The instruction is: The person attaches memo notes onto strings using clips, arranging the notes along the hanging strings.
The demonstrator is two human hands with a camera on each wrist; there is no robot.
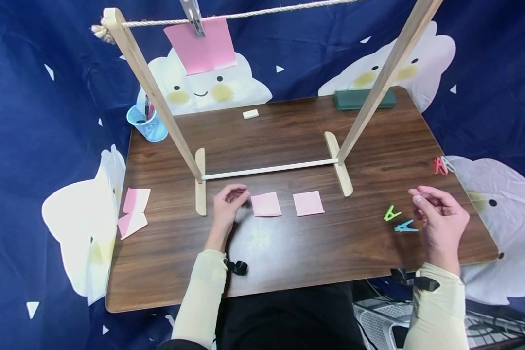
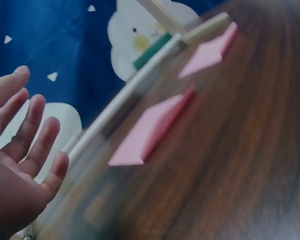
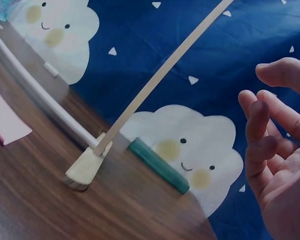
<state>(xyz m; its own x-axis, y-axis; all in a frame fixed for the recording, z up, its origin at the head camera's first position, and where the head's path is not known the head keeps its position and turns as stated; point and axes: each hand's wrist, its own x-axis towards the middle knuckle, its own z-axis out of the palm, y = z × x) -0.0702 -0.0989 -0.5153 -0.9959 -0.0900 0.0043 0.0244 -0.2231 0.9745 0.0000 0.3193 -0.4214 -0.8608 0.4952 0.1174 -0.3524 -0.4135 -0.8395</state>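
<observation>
My left hand [image 1: 230, 203] hovers just left of a pink paper square [image 1: 266, 204], its fingers loosely bent around nothing. A second pink paper square [image 1: 308, 203] lies to the right of the first. Over the table's right side is my right hand [image 1: 442, 214], fingers relaxed and holding nothing. Close by its left lie a green clothespin [image 1: 391, 213] and a blue clothespin [image 1: 406, 227]. On the rope [image 1: 262, 12] of the wooden stand, a metal clip [image 1: 194, 18] holds another pink paper [image 1: 205, 46]. The fingers of both hands show empty in the wrist views.
The wooden stand's posts [image 1: 155, 97] and crossbar [image 1: 269, 170] rise beyond the paper squares. Pink-and-white papers [image 1: 134, 210] lie at left, below a blue pen cup [image 1: 150, 127]. A white eraser-like block [image 1: 251, 114] and green case [image 1: 350, 99] sit at the back, a red clothespin [image 1: 440, 166] at right.
</observation>
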